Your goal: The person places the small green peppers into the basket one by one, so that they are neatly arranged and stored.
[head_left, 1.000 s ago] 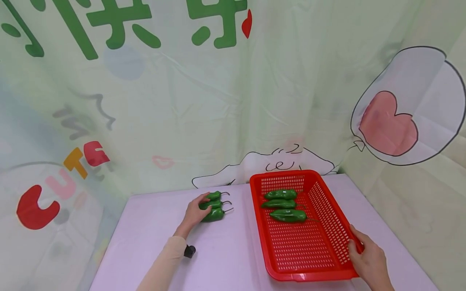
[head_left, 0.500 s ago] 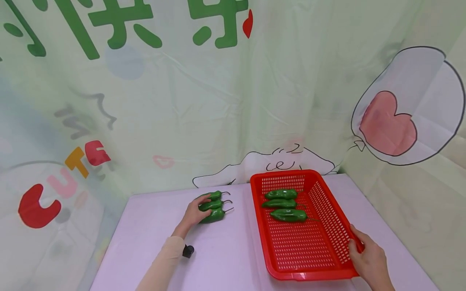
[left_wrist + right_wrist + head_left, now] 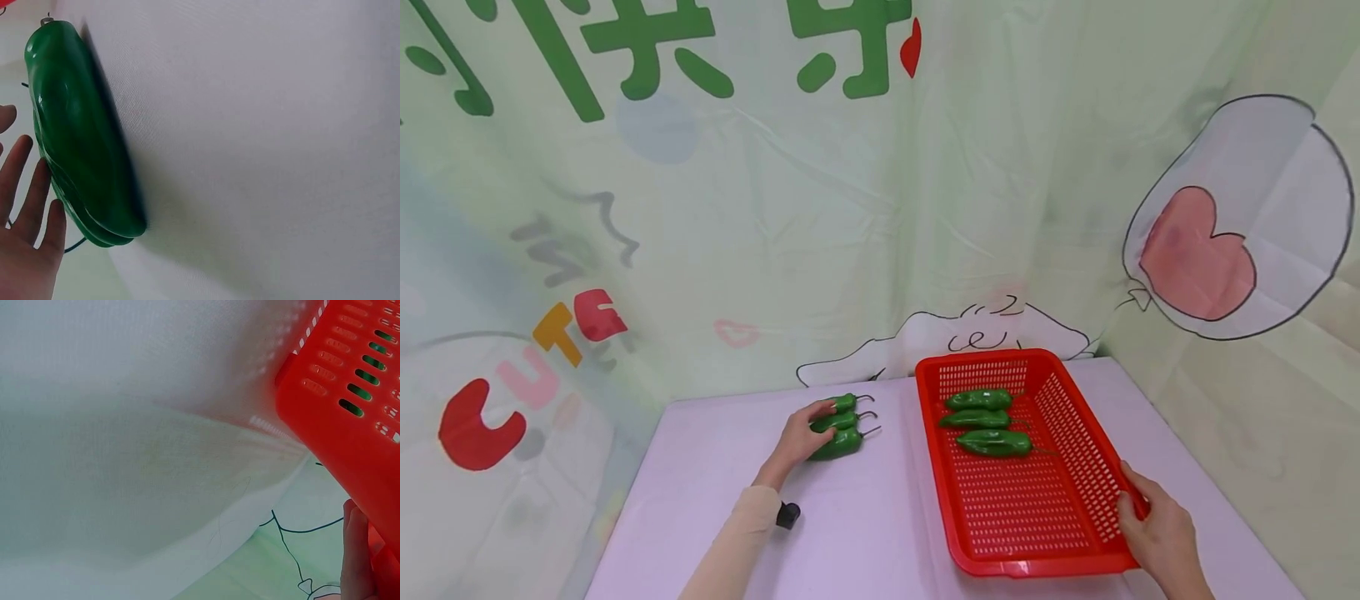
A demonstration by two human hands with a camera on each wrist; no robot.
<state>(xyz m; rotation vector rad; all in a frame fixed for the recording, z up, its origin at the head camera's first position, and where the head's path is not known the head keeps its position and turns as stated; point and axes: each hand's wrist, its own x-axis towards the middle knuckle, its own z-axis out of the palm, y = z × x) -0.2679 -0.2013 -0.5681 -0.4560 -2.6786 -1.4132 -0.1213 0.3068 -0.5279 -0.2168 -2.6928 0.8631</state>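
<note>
Three green peppers lie side by side on the table, stems to the right: a near pepper (image 3: 837, 446), a middle pepper (image 3: 844, 421) and a far pepper (image 3: 847, 402). Over their left ends rests my left hand (image 3: 797, 435), thumb and forefinger spread about the middle one. In the left wrist view its fingers (image 3: 28, 209) look nearly straight beside a glossy pepper (image 3: 81, 137). My right hand (image 3: 1159, 533) grips the right rim of a red plastic basket (image 3: 942, 492), thumb inside. Three more green peppers (image 3: 996, 443) lie inside, towards the back.
The pale purple tablecloth (image 3: 865, 525) covers the table up to a printed curtain (image 3: 820, 250) at the back and sides. A small black device (image 3: 787, 515) sits at the left wrist. The basket's perforated wall (image 3: 350, 369) rises close to the right wrist.
My left hand shifts only slightly over the peppers, its fingers moving a little. The right hand and the basket stay where they were.
</note>
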